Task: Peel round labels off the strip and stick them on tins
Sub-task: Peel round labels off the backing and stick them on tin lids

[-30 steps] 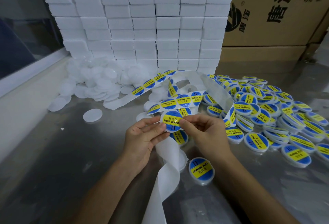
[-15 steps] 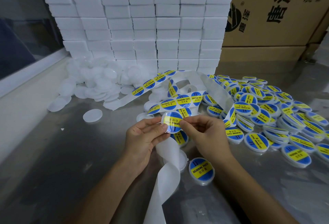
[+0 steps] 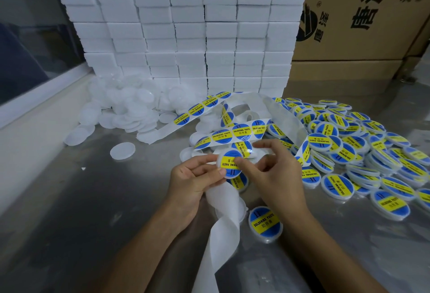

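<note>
Clutter rings my hands at the centre of the frame. White boxes [image 3: 186, 32] stack into a wall across the top, with brown cartons [image 3: 363, 13] bearing large black characters at upper right. Unlabelled white tins [image 3: 125, 111] heap at middle left, and labelled tins [image 3: 353, 150] spread over the right side of the shiny surface [image 3: 69, 223]. One more labelled tin [image 3: 264, 221] lies alone just below my right wrist.

My left hand [image 3: 190, 183] grips a tin [image 3: 229, 164] by its edge, tilted toward me. My right hand [image 3: 272, 171] has its fingers spread loosely, one fingertip pressing the tin's blue-and-yellow label.

Behind the hands, the label strip [image 3: 232, 133] loops across the surface, partly covering the labelled pile; its bare white backing [image 3: 223, 227] trails down toward the bottom edge. Labels read "SOLDERING PASTE" with Chinese characters beneath.
</note>
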